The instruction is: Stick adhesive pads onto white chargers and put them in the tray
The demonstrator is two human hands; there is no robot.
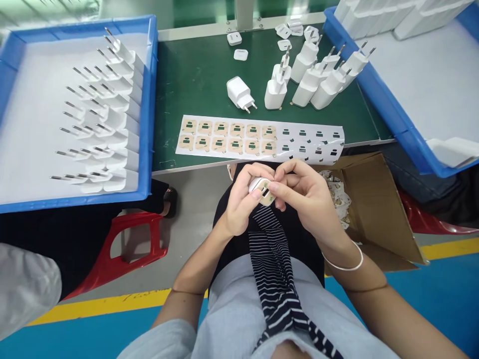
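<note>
Over my lap, my left hand [243, 199] is wrapped round a white plug charger [254, 185], its port end turned up towards me. A tan adhesive sticker [268, 198] with a slot-shaped cutout covers that end. My right hand [299, 192] pinches the sticker's edge between thumb and fingers. On the bench just beyond lies the sticker sheet [310, 142], with tan stickers in its left part and bare backing with cutouts at the right. Another charger [239, 92] lies on its side behind the sheet. The prongs of the held charger are hidden.
Several chargers [275, 94] stand prongs-up on the green bench [202, 70], near small white caps [241, 54]. Blue trays [149, 109] with chargers flank it left and right. An open carton [374, 199] with scraps sits below right. A person on a red stool [153, 244] is at left.
</note>
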